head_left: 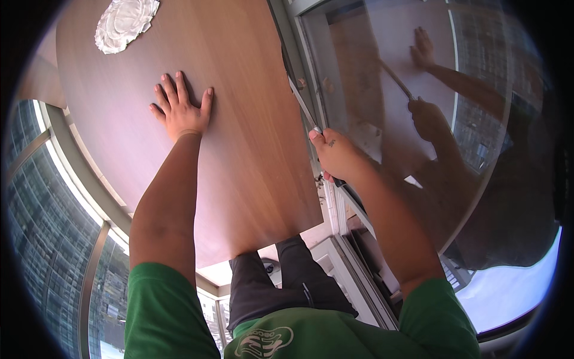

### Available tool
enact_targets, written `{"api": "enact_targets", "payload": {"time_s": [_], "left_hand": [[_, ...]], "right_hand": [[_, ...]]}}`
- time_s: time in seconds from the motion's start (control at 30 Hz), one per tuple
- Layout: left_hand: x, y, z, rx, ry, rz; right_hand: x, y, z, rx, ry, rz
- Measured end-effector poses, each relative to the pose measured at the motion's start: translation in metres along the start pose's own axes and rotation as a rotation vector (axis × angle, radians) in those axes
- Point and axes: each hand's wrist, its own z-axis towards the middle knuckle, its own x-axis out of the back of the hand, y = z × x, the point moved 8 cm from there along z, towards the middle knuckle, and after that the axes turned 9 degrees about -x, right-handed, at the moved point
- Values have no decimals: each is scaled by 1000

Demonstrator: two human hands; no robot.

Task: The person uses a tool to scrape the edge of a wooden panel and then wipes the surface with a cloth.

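My left hand [180,110] lies flat with fingers spread on a brown wood-grain panel [257,143], a tabletop-like board. My right hand [335,154] is wrapped round the dark handle of a tool with a long, narrow metal shaft [304,106]. The shaft points away from me along the panel's right edge, beside a window frame. I cannot make out whether it is a blade or a rod, and its far tip is hard to see. That stretch of edge looks uneven.
A crinkled, silvery-white round piece [125,25] lies on the panel's far left. A large glass pane [418,131] on the right reflects both arms and the tool. Curved-looking windows [57,239] line the left. My legs [287,281] stand against the panel's near edge.
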Motion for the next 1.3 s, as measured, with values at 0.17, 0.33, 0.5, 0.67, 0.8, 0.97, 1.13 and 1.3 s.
{"api": "enact_targets", "payload": {"time_s": [0.17,0.33,0.5,0.67,0.8,0.97,1.13,1.3], "left_hand": [[1,8,4,-8,16,-8],[1,10,5,-11,-14,-1],[0,1,0,6,-22,12],[1,10,2,-18,7,2],[-1,10,4,-9,-26,32],[3,3,0,-8,15,30],[0,12,4,-38,37,-8],[1,3,0,-22,55,23]], "right_hand": [[-15,19,37,7,38,-51],[-9,13,66,45,14,-6],[-7,31,12,29,-2,65],[-33,47,54,3,38,-2],[-28,47,74,31,11,10],[-28,61,20,-10,19,11],[-38,64,57,-8,17,-14],[-37,79,23,-37,2,-29]]}}
